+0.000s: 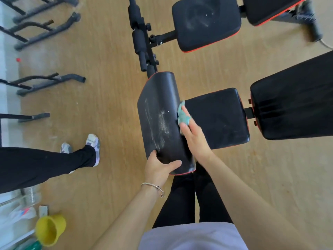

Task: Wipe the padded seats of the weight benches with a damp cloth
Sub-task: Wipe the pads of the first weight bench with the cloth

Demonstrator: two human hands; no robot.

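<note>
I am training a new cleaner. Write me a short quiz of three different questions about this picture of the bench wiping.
1. True or false: the right hand presses the teal cloth against the curved pad.
2. What does the left hand do? A) grips the near end of the curved pad B) holds the yellow cup C) hangs free
3. Fill in: white dusty streaks show on the curved pad and also on the ____ bench's seat pad.

Key: 1 true; 2 A; 3 far
</note>
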